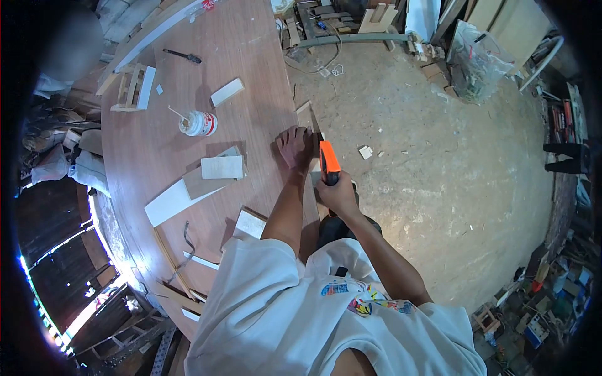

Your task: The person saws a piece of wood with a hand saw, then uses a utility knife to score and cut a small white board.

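My right hand (339,193) is closed round the orange and black handle of a handsaw (329,156) at the table's right edge. The saw's dark blade is seen almost edge-on, close to my left fingers. My left hand (295,148) presses down at the same edge, fingers bent, over a pale wooden strip (303,107). Part of that strip sticks out beyond the hand; the rest is covered by my hand and the saw. Whether the blade touches the wood cannot be made out.
On the wooden table (251,44) are a white jar (199,123) with a stick in it, white-faced boards (222,167), a small block (227,92), a dark brush-like tool (182,56) and a slatted wooden frame (133,88). Offcuts (365,152) lie on the floor; a clear bag (480,66) stands farther back.
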A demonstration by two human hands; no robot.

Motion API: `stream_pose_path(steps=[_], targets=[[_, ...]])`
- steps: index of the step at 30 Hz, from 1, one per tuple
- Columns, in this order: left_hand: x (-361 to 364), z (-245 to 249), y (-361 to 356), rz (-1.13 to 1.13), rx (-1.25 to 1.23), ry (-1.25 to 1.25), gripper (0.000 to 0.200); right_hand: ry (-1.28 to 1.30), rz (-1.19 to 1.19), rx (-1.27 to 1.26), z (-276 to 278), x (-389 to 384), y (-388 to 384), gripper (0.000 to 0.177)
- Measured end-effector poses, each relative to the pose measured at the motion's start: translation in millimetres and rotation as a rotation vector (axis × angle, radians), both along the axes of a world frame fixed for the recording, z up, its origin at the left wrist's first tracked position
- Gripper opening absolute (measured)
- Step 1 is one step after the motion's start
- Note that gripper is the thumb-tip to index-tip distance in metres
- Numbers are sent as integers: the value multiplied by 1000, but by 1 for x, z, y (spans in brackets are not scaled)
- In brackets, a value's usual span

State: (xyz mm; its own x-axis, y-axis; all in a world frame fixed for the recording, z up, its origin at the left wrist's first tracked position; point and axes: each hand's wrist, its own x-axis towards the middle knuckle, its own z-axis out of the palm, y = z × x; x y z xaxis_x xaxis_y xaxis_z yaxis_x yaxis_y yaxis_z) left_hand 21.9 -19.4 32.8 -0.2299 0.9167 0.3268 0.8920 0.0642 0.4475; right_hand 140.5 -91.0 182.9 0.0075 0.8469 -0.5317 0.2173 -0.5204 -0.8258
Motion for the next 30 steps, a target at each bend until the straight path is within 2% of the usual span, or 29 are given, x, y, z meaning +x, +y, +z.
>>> stream_pose_path(steps=[3,6,8,11,13,17,20,22,25,28,30], targets=[[-2,-3,4,123,-28,75,19,-22,70,13,4,-5,6,12],[-10,3,11,166,-19,39,17,14,168,82,36,-5,-10,10],[-19,-10,18,178,-2,14,18,71,137,221,47,2,-39,9],[-26,-21,20,163,-56,27,20,111,121,211,81,14,-71,10],[-28,-28,20,133,-61,49,21,82,98,177,61,16,-67,10],[-25,-21,19,136,-68,-32,21,27,123,195,-19,-2,-24,12],[-26,-19,21,162,-137,16,21,-16,72,287,-23,-22,-12,13],[-25,-19,19,180,-63,121,22,2,83,227,2,-14,-31,14],[-29,-28,21,177,-55,143,23,68,110,162,48,12,-80,15],[-35,-41,24,128,-134,124,24,58,83,235,46,15,-87,15],[-31,-45,23,133,-90,78,23,33,66,223,13,6,-52,15]])
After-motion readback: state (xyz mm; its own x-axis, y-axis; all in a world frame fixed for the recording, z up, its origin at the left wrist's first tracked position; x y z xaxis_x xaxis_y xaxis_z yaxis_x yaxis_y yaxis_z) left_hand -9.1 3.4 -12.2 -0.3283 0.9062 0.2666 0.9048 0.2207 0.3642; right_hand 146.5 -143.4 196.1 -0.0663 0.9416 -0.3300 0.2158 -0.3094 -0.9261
